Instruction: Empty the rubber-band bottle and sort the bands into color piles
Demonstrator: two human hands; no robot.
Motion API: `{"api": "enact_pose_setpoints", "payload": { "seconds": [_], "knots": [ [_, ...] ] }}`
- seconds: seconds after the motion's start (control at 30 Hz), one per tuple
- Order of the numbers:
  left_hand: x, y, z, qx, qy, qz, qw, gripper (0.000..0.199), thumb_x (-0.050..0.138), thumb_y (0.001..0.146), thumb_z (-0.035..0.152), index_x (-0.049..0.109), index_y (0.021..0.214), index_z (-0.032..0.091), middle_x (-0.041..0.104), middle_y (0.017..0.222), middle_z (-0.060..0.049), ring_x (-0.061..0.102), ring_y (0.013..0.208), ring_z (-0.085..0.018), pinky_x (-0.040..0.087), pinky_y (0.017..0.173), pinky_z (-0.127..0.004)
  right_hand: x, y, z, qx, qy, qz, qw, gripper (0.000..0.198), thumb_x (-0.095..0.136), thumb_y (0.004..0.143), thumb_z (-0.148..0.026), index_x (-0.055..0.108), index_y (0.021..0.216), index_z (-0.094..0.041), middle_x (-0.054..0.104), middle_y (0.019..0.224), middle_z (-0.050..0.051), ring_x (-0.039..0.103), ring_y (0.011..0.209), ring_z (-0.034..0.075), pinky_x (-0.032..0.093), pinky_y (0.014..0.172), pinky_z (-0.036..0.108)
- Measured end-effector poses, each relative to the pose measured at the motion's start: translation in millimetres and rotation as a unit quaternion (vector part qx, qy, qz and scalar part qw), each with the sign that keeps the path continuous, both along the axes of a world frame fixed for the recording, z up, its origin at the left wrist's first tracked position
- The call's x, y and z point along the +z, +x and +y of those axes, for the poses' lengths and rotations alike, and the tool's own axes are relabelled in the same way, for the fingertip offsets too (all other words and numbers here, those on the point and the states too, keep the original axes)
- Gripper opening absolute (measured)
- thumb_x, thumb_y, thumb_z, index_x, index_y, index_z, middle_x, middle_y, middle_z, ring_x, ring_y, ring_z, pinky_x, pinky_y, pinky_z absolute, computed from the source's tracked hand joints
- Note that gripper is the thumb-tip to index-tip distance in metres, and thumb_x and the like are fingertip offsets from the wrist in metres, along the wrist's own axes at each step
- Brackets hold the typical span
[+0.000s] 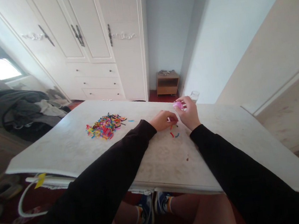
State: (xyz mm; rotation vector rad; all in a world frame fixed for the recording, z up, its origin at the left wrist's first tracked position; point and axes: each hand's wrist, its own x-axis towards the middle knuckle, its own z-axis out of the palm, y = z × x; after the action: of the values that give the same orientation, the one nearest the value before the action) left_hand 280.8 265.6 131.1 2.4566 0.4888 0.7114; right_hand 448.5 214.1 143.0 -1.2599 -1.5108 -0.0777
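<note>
Right hand (189, 113) gripping pink object (178, 105), left hand (163, 120) alongside

Small pink object sits in right hand's fingers, far side of white table (157, 161). Glass jar (195, 95) just beyond, to the right. Left hand just left, fingers curled narrow; can't tell if holding anything. Few loose colored pieces (172, 135) on table, near side of left hand. Multicolored pile (105, 126) well to the left.
</note>
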Motion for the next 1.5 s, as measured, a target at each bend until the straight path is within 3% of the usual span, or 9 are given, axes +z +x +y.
{"api": "enact_pose_setpoints", "payload": {
  "seconds": [0.17,0.3,0.4,0.6,0.8,0.97,1.13,1.33,1.5],
  "knots": [
    [-0.8,0,0,0.043,0.024,-0.006,0.999,0.025,0.062,0.093,0.015,0.081,0.11,0.015,0.082,0.108,-0.008,0.074,0.102,-0.021,0.057,0.095,-0.032,0,-1,-1,0.01,0.003,0.004,1.0,0.01,0.062,0.084,-0.03,0.063,0.092,-0.024,0.069,0.096,0.005,0.065,0.086,0.023,0.055,0.077,0.039],
    [-2.0,-2,-3,0.026,0.016,0.056,0.998,0.04,0.072,0.091,0.025,0.074,0.129,0.013,0.08,0.118,-0.011,0.074,0.11,-0.026,0.055,0.104,-0.039,1,-2,-1,0.013,-0.006,0.013,1.0,0.01,0.062,0.083,-0.03,0.063,0.091,-0.024,0.068,0.095,0.005,0.065,0.086,0.023,0.055,0.075,0.038],
    [-1.6,-3,-6,0.003,0.021,0.07,0.997,0.046,0.079,0.083,0.021,0.074,0.129,0.014,0.079,0.124,-0.012,0.073,0.115,-0.027,0.054,0.107,-0.039,2,-2,-2,0.014,-0.011,0.013,1.0,0.009,0.062,0.084,-0.031,0.062,0.09,-0.024,0.069,0.095,0.005,0.065,0.086,0.023,0.055,0.077,0.039],
    [0.1,-3,-3,-0.043,-0.018,0.047,0.998,0.022,0.076,0.083,0.01,0.081,0.105,0.015,0.083,0.105,-0.007,0.076,0.098,-0.02,0.057,0.095,-0.032,2,-4,-3,0.016,-0.02,0.018,1.0,0.01,0.064,0.083,-0.031,0.062,0.09,-0.024,0.069,0.094,0.006,0.065,0.085,0.023,0.055,0.075,0.037],
    [-5.8,2,-2,-0.047,-0.061,-0.006,0.997,0.02,0.073,0.078,-0.002,0.08,0.09,0.012,0.081,0.087,-0.005,0.074,0.081,-0.015,0.057,0.08,-0.026,2,-5,-3,0.02,-0.024,0.023,0.999,0.01,0.064,0.082,-0.032,0.063,0.089,-0.024,0.069,0.094,0.005,0.065,0.084,0.022,0.055,0.073,0.037],
    [-3.3,1,-1,-0.087,-0.107,-0.027,0.99,0.014,0.078,0.078,0.002,0.081,0.086,0.013,0.081,0.085,-0.005,0.073,0.078,-0.013,0.057,0.076,-0.024,2,-4,-3,0.017,-0.025,0.027,0.999,0.01,0.064,0.082,-0.033,0.063,0.088,-0.025,0.07,0.094,0.005,0.066,0.085,0.023,0.055,0.074,0.038],
    [3.5,-2,-9,-0.149,-0.154,0.016,0.977,0.013,0.08,0.079,0.007,0.083,0.09,0.013,0.082,0.085,-0.006,0.075,0.076,-0.013,0.058,0.074,-0.022,2,-4,-4,0.019,-0.027,0.031,0.999,0.01,0.065,0.082,-0.033,0.063,0.087,-0.025,0.07,0.093,0.005,0.065,0.085,0.023,0.055,0.074,0.038],
    [11.1,-3,-22,-0.165,-0.138,0.06,0.975,0.013,0.078,0.085,0.014,0.085,0.096,0.015,0.082,0.087,-0.005,0.072,0.073,-0.012,0.056,0.075,-0.022,3,-5,-4,0.023,-0.033,0.031,0.999,0.012,0.065,0.083,-0.034,0.063,0.089,-0.024,0.069,0.093,0.004,0.065,0.085,0.023,0.055,0.075,0.038],
    [11.1,-1,-23,-0.164,-0.067,0.075,0.981,0.034,0.096,0.069,0.023,0.088,0.102,0.02,0.079,0.097,-0.004,0.068,0.079,-0.013,0.053,0.077,-0.024,2,-5,-4,0.023,-0.041,0.029,0.999,0.012,0.065,0.082,-0.034,0.063,0.089,-0.024,0.07,0.093,0.005,0.065,0.085,0.023,0.055,0.076,0.039]
  ]
}}
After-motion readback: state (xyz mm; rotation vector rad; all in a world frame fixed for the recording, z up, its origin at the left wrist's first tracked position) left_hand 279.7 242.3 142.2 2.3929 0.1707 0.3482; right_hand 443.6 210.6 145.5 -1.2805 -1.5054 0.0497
